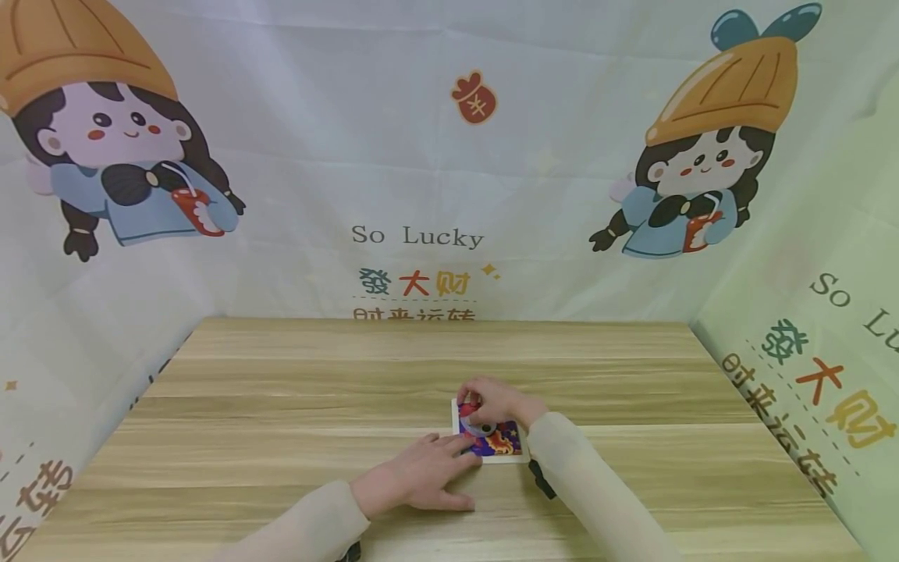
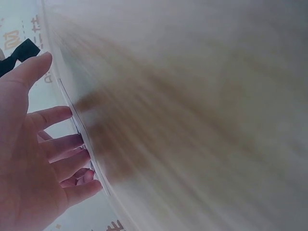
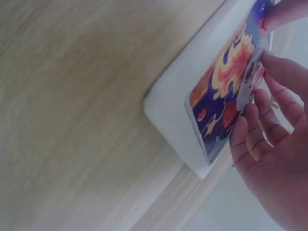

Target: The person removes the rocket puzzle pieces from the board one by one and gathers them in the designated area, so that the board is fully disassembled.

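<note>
A small white-bordered board [image 1: 516, 460] with a colourful purple and orange picture [image 1: 504, 443] lies on the wooden table. My right hand [image 1: 493, 400] is over its upper left part, fingers curled, and pinches a red and white picture piece [image 1: 481, 428] at the board's surface. In the right wrist view, the thumb and fingertips touch this piece [image 3: 247, 83], whose outline is partly hidden. My left hand [image 1: 426, 472] lies with straight, spread fingers at the board's lower left, its fingertips touching the edge. The left wrist view shows the same fingers [image 2: 67, 144] extended.
The light wood table [image 1: 281, 414] surrounds the board. Printed cloth walls [image 1: 295, 156] with cartoon figures and lettering stand at the back and both sides. Dark straps [image 1: 541, 479] show at the wrists.
</note>
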Demonstrator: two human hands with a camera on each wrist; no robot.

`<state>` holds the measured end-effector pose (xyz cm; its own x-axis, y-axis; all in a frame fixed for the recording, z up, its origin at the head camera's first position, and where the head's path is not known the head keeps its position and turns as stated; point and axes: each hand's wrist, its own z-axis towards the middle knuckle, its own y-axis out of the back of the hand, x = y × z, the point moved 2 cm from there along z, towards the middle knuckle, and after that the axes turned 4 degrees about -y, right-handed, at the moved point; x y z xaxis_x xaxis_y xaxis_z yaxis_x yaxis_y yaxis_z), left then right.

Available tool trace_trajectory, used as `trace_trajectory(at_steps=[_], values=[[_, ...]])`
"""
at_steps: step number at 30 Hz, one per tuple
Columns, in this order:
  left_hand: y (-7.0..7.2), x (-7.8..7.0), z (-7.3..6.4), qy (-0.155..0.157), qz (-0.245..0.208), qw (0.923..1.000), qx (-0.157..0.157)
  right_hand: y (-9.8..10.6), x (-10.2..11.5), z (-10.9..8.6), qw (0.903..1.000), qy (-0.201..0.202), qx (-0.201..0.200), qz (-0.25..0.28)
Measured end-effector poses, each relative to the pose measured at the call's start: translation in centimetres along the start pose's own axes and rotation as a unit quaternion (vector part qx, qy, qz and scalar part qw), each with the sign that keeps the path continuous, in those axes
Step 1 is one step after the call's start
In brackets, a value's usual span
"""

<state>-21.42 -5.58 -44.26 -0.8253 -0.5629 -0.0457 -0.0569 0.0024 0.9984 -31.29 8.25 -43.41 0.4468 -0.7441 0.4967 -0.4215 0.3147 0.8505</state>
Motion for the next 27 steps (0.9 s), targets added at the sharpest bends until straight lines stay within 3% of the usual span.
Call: trace_trajectory(at_steps=[7, 14, 21, 27], values=[[0.0, 0.0, 0.0, 0.001, 0.000, 1.0000, 0.003, 0.1, 0.1, 0.0, 1.0000, -0.001, 0.000, 0.002], [-0.1, 0.0, 0.0, 0.000, -0.004, 1.0000, 0.001, 0.1, -0.3, 0.0, 0.9982, 0.004, -0.006, 0.060], [0.0, 0.0, 0.0, 0.000, -0.011, 0.9999, 0.003, 0.2, -0.7, -0.3, 0.9933, 0.020, -0.040, 0.107], [0.0, 0.0, 0.1, 0.003, -0.003, 1.0000, 0.006, 0.3, -1.1, -0.7, 0.9901, 0.017, -0.034, 0.135]])
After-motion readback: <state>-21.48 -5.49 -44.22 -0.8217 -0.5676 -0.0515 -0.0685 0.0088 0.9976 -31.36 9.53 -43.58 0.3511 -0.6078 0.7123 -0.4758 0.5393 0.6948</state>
